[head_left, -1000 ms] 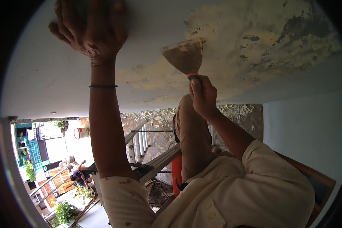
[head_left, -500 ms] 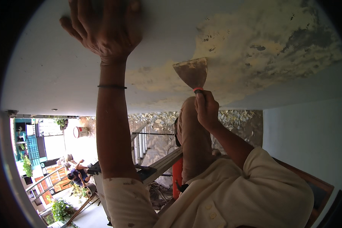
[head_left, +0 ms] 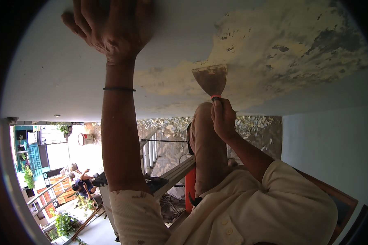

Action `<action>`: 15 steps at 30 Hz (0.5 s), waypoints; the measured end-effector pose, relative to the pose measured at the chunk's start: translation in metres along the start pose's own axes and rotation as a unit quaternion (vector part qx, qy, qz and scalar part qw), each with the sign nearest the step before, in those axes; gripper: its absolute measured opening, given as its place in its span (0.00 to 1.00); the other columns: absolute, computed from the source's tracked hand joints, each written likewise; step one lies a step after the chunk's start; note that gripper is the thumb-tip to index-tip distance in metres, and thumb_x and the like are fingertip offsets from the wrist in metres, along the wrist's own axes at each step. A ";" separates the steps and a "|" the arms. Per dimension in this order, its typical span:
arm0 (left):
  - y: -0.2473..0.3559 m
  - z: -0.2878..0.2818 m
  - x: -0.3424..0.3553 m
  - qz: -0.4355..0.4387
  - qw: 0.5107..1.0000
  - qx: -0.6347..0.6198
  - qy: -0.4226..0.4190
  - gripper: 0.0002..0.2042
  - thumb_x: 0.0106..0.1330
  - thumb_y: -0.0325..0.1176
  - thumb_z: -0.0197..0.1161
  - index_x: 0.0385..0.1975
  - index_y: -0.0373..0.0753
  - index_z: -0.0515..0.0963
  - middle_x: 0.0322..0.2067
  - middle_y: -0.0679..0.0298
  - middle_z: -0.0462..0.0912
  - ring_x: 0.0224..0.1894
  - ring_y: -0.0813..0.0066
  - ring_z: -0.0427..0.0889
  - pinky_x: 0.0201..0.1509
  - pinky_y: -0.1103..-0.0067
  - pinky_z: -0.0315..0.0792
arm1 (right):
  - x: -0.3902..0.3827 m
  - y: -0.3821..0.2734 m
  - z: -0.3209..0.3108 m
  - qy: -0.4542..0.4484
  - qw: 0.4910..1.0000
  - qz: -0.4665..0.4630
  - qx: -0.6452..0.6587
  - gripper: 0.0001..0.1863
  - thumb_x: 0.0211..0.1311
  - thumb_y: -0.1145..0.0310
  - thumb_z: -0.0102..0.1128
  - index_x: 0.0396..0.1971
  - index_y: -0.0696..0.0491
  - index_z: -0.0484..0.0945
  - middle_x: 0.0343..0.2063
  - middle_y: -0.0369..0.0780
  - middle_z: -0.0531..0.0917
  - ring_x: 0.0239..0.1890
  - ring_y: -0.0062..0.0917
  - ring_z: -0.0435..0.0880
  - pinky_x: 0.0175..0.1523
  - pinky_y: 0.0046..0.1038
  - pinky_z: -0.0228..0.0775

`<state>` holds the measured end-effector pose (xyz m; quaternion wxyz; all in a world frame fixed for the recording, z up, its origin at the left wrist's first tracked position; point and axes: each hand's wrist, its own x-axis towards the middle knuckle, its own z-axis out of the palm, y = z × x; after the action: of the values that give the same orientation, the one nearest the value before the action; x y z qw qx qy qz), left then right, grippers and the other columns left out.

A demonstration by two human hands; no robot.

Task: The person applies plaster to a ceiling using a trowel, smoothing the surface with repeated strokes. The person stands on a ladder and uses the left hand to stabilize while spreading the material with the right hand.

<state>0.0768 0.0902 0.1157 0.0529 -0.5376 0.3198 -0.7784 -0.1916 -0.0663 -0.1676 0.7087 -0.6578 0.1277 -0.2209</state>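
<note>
My left hand (head_left: 114, 34) lies on the pale wall (head_left: 57, 73) at the upper left with its fingers spread; part of it fades into shadow at the top edge. My right hand (head_left: 223, 116) is wrapped round the handle of a putty knife (head_left: 212, 78). The knife has a wide, stained blade and a red and black handle. Its broad edge is at the wall, along the lower part of a yellowish, patchy area (head_left: 249, 53) with dark bare spots. Whether the blade presses on the surface I cannot tell.
A ladder (head_left: 176, 173) stands below me, with my bent knee beside it. Pale flakes (head_left: 253, 124) litter the floor along the wall's base. At the left, outside, are people (head_left: 84, 181), a white bucket (head_left: 86, 139) and plants (head_left: 65, 222). A side wall (head_left: 327, 143) rises at the right.
The putty knife has shifted slightly right and a little down in the view, its blade turned a little. My left hand keeps its place on the wall.
</note>
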 end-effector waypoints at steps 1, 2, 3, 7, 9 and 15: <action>-0.001 0.003 0.001 0.002 1.000 0.007 0.004 0.27 0.78 0.50 0.47 0.66 0.40 0.80 0.72 0.45 0.71 0.78 0.46 0.63 0.82 0.46 0.46 | 0.005 0.006 0.002 -0.007 1.000 -0.013 0.008 0.12 0.84 0.64 0.48 0.42 0.57 0.73 0.19 0.29 0.70 0.17 0.09 0.63 0.23 0.20 0.57; -0.001 0.003 -0.001 0.006 1.000 0.012 0.005 0.27 0.78 0.50 0.47 0.66 0.41 0.80 0.72 0.45 0.71 0.78 0.47 0.63 0.82 0.46 0.46 | 0.011 -0.001 0.012 -0.012 1.000 -0.021 0.015 0.12 0.84 0.64 0.48 0.42 0.57 0.73 0.19 0.29 0.70 0.18 0.09 0.63 0.23 0.20 0.57; -0.004 0.005 -0.001 0.013 1.000 0.012 0.012 0.27 0.78 0.51 0.47 0.66 0.41 0.80 0.72 0.45 0.71 0.78 0.47 0.63 0.82 0.47 0.46 | 0.014 -0.007 0.019 -0.019 0.999 -0.030 0.024 0.12 0.84 0.64 0.48 0.42 0.57 0.73 0.19 0.29 0.70 0.18 0.09 0.63 0.23 0.20 0.57; -0.012 0.009 -0.004 0.037 0.999 0.002 0.038 0.28 0.78 0.51 0.46 0.67 0.41 0.80 0.72 0.45 0.71 0.77 0.47 0.63 0.82 0.47 0.46 | 0.003 -0.010 0.017 -0.011 1.000 -0.004 0.000 0.12 0.84 0.64 0.48 0.41 0.57 0.74 0.19 0.29 0.70 0.18 0.09 0.63 0.23 0.20 0.57; -0.010 0.009 -0.001 0.025 0.999 -0.002 0.032 0.28 0.78 0.51 0.47 0.66 0.41 0.80 0.72 0.45 0.71 0.77 0.47 0.63 0.81 0.47 0.46 | 0.003 -0.002 0.004 0.002 1.000 0.011 0.005 0.12 0.84 0.64 0.48 0.41 0.57 0.74 0.18 0.29 0.69 0.18 0.09 0.64 0.23 0.20 0.57; -0.004 0.002 0.001 0.004 1.000 -0.008 0.010 0.28 0.78 0.51 0.47 0.66 0.41 0.80 0.72 0.45 0.71 0.77 0.47 0.64 0.81 0.46 0.47 | 0.016 -0.006 0.025 -0.020 0.999 0.006 0.030 0.13 0.85 0.64 0.47 0.43 0.58 0.74 0.18 0.29 0.69 0.17 0.09 0.63 0.23 0.20 0.57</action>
<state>0.0792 0.0918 0.1196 0.0490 -0.5287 0.3287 -0.7810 -0.1669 -0.0520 -0.1576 0.7319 -0.6397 0.1103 -0.2073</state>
